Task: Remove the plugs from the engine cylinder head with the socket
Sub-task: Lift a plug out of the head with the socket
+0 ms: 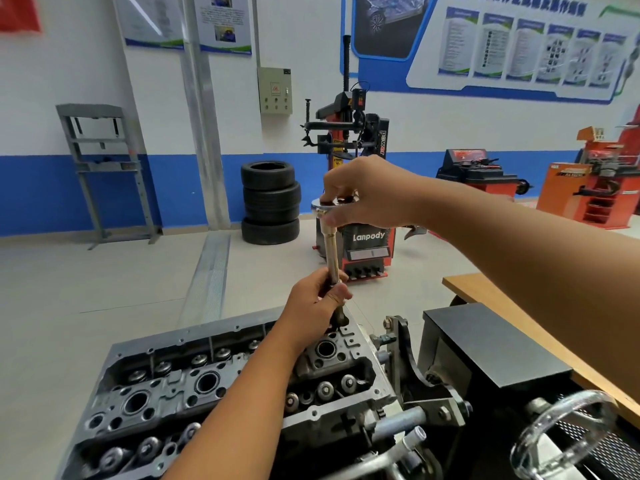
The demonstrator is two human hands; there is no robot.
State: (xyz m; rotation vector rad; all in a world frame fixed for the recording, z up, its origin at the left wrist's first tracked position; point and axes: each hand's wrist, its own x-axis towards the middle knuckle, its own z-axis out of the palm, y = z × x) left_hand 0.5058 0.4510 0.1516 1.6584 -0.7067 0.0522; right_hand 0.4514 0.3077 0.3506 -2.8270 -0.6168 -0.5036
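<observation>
Hands [317, 299] [367, 195] grip socket [331, 251] upright above cylinder head [214, 382]

The far wall [415, 133] was white with a blue band below and carried posters [188, 22], a grey switch box [275, 90] and a blue board [502, 43], while on the pale floor [104, 271] stood stacked tyres [270, 206], a red tyre machine [356, 188], a grey press frame [104, 168] and, far right, orange machines [595, 178].

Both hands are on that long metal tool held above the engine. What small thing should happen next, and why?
Probably pull the plug free. The left hand grips the socket near its lower end, where a dark plug seems to hang clear of the cylinder head; the right hand holds the ratchet on top.
</observation>
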